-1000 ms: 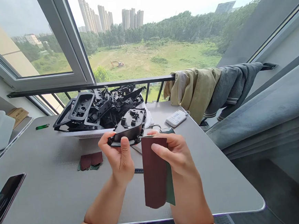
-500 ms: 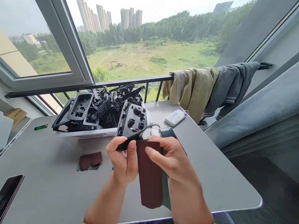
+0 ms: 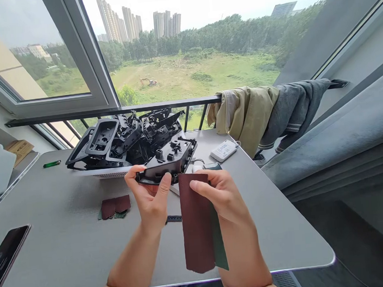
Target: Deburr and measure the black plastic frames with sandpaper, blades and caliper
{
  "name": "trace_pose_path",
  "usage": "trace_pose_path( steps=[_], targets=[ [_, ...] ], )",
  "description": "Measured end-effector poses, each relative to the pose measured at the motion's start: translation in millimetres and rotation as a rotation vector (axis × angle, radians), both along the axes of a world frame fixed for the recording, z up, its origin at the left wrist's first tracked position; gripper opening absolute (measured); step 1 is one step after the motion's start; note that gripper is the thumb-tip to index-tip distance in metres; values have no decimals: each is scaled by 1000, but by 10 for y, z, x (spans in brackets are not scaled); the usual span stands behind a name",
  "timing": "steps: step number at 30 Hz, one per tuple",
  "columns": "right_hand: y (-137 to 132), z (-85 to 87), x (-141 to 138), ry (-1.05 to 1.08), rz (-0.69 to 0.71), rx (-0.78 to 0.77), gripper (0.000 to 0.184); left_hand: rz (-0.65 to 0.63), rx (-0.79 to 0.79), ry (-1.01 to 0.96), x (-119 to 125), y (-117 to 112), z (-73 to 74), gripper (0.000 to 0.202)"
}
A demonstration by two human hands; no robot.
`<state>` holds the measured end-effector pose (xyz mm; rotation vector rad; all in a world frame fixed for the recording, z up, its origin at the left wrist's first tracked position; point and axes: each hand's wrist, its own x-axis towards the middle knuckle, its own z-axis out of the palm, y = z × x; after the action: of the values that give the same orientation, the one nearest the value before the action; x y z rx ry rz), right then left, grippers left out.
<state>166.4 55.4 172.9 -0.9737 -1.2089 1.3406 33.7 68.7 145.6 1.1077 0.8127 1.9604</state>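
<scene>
My left hand (image 3: pixel 151 199) grips a black plastic part (image 3: pixel 169 160) by its near edge, holding it almost flat above the grey table (image 3: pixel 69 241). My right hand (image 3: pixel 224 198) pinches a long folded strip of dark red sandpaper (image 3: pixel 197 225) with a green back, hanging down beside the part. The strip's upper edge meets the part's near right corner. Behind the hands a white basket (image 3: pixel 110 171) holds a heap of several black plastic parts (image 3: pixel 124 137).
Small used pieces of sandpaper (image 3: pixel 115 206) lie on the table to the left. A phone (image 3: pixel 6 257) lies at the near left edge, a green lighter (image 3: pixel 52 163) at the far left, a white device (image 3: pixel 224 150) at the far right. Jackets (image 3: pixel 262 111) hang over the railing.
The black part stood tilted up on edge half a second ago; my left hand has turned it back down to nearly flat. The sandpaper strip shifted slightly right and down.
</scene>
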Motion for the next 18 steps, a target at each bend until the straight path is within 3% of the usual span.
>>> trace_pose_path(
  steps=[3, 8, 18],
  targets=[
    [-6, -1, 5, 36, 38, -49, 23, 8, -18, -7, -3, 0, 2, 44],
    [-7, -19, 6, 61, -28, -74, 26, 30, -25, 10, -1, -5, 3, 45],
    [-6, -2, 36, 36, 66, -89, 25, 7, 21, -5, -11, 15, 0, 45]
  ],
)
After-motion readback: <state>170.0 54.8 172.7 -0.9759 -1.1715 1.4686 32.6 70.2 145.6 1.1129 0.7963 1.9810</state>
